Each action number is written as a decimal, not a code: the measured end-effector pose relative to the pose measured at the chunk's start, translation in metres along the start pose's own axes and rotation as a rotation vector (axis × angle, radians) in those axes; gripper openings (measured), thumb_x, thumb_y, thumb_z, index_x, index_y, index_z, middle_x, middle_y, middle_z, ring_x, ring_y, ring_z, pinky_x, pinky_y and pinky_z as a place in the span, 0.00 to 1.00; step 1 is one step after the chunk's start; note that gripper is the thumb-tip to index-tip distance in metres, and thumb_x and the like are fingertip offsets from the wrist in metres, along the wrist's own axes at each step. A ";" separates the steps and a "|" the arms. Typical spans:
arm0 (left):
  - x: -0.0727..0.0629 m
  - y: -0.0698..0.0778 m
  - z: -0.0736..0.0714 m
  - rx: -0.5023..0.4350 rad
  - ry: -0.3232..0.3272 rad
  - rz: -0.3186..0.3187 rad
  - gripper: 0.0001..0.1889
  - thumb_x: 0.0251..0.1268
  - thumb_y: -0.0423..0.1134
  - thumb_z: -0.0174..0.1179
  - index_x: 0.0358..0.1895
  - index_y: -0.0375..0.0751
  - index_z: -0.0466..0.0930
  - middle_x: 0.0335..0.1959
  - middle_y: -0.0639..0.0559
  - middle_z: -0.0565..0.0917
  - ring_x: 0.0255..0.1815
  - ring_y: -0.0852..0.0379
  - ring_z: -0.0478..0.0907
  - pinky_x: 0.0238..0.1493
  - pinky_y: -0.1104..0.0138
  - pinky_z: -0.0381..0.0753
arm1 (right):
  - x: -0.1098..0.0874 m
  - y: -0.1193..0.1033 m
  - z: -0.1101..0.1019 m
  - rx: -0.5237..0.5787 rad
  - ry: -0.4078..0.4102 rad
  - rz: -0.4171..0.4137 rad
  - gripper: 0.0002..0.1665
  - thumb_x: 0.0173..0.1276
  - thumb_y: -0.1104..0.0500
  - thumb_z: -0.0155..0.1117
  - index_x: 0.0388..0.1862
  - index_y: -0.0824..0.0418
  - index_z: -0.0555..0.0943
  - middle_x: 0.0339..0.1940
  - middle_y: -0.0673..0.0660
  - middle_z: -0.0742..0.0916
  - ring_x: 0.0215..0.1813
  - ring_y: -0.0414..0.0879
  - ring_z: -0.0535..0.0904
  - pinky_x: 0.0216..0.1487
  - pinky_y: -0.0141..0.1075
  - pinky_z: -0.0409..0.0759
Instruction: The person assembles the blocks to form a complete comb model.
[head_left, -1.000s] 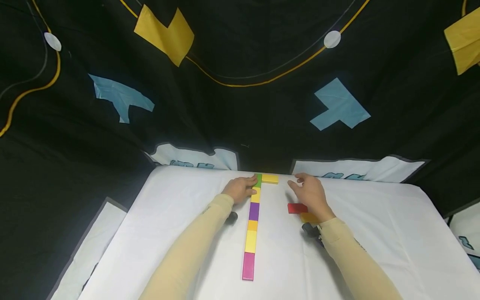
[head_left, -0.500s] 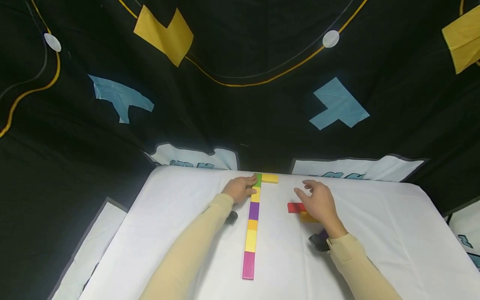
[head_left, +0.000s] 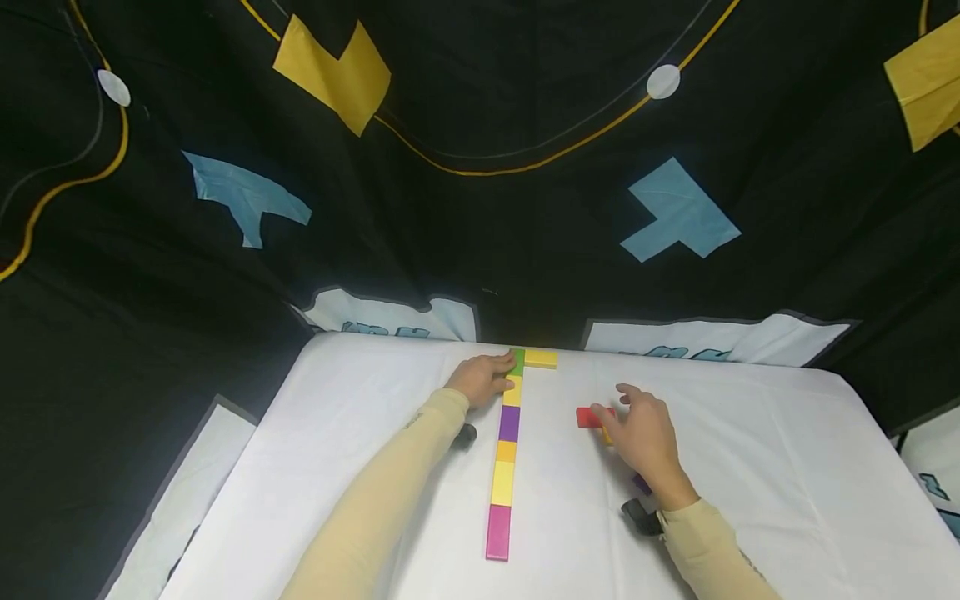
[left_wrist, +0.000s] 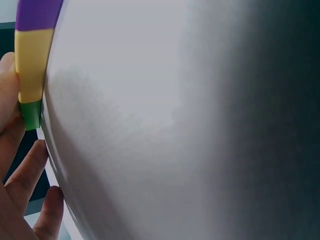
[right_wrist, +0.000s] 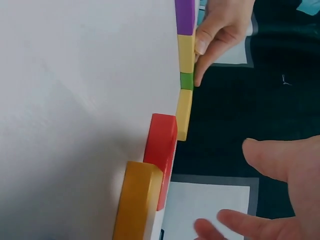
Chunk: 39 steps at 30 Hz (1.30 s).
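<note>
Head camera view: from my remote station I register a black patterned cloth (head_left: 480,242) behind a white-covered table (head_left: 780,467), over which a person's beige sleeves (head_left: 382,508) extend. The right hand (head_left: 647,437) hovers at right of centre, thumb and fingers apart, holding nothing; my right wrist view shows it separated from the blocks. The left hand (head_left: 478,379) rests at the far end of a straight row of blocks (head_left: 507,454), thumb on the upper yellow block (head_left: 513,395) and index finger on the green block (head_left: 519,358), fingers extended rather than wrapped around either. From the near end, I read the row as magenta block (head_left: 498,533), pale yellow block (head_left: 503,483), small orange block (head_left: 506,452), purple block (head_left: 509,423), upper yellow block, green block. A crosswise yellow block (head_left: 541,359) adjoins the green block's right side. Apart from the row, to its right, lie a red block (right_wrist: 160,137) and, just beside it, a loose orange block (right_wrist: 132,200); I cannot tell whether these two touch. A dark purple piece (head_left: 641,483) shows partly beside the right wrist.
</note>
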<state>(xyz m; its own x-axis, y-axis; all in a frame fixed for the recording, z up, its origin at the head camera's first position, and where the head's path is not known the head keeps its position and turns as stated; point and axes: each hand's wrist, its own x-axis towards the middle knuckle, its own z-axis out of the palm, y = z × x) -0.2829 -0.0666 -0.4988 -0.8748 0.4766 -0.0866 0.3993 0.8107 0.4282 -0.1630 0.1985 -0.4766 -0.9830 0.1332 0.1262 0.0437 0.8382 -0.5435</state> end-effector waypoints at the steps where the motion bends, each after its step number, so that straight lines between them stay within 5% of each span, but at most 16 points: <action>1: 0.000 0.000 0.001 0.003 0.000 0.004 0.29 0.72 0.49 0.62 0.73 0.51 0.69 0.76 0.58 0.65 0.76 0.51 0.64 0.76 0.58 0.61 | -0.001 0.000 0.001 -0.012 -0.004 0.003 0.38 0.67 0.46 0.68 0.63 0.74 0.75 0.51 0.72 0.85 0.53 0.69 0.78 0.51 0.58 0.79; 9: 0.000 -0.001 0.003 0.011 0.009 0.018 0.29 0.71 0.49 0.62 0.73 0.51 0.70 0.75 0.58 0.66 0.75 0.51 0.64 0.75 0.57 0.63 | -0.007 0.000 0.012 -0.151 -0.122 0.059 0.45 0.64 0.43 0.69 0.67 0.76 0.70 0.53 0.75 0.82 0.52 0.68 0.76 0.51 0.59 0.81; 19: 0.000 0.002 0.001 0.010 0.001 0.003 0.29 0.72 0.49 0.61 0.73 0.52 0.70 0.76 0.59 0.65 0.76 0.51 0.64 0.76 0.57 0.62 | -0.004 -0.002 0.023 -0.255 -0.109 0.047 0.46 0.57 0.39 0.75 0.54 0.78 0.75 0.42 0.72 0.82 0.46 0.64 0.77 0.46 0.58 0.78; 39: -0.001 0.002 0.000 -0.006 -0.002 -0.003 0.28 0.72 0.49 0.62 0.73 0.52 0.70 0.76 0.59 0.65 0.76 0.51 0.63 0.76 0.57 0.61 | 0.003 -0.004 0.028 -0.221 -0.117 0.088 0.43 0.57 0.43 0.75 0.57 0.76 0.75 0.45 0.72 0.82 0.50 0.65 0.76 0.50 0.59 0.76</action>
<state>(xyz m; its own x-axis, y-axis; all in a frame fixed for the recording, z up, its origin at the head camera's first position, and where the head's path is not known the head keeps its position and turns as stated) -0.2813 -0.0656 -0.4976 -0.8755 0.4748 -0.0896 0.3950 0.8102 0.4331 -0.1713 0.1809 -0.4969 -0.9871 0.1592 -0.0174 0.1551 0.9232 -0.3517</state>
